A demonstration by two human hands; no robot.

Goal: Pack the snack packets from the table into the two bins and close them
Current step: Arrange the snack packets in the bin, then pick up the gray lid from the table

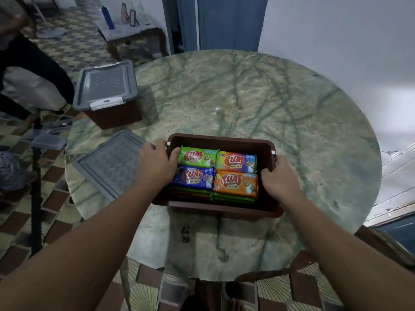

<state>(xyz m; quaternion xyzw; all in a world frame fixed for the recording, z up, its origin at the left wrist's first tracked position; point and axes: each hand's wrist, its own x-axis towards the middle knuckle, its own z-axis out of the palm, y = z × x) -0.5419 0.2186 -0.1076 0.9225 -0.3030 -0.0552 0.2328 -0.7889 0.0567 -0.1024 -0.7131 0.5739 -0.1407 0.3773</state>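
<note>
An open brown bin (221, 140) stands on the round marble table (280, 113) in front of me. It is filled with stacked snack packets: green (197, 156), rainbow-coloured (235, 162), blue (193, 178) and orange (235, 182) on top. My left hand (155, 161) grips the bin's left rim, fingers curled inside. On the right rim sits my right hand (281, 176), gripping it the same way. A loose grey lid (112, 162) lies flat on the table to the left. A second brown bin (116, 115) at the table's far left edge has its grey lid (105, 85) on.
A person's dark-clothed legs (33, 70) stand at the far left on the tiled floor. A small table (132, 30) with a blue bottle stands behind. A blue door (224, 21) and white wall lie beyond the table. A black stand pole (36, 187) rises left of the table.
</note>
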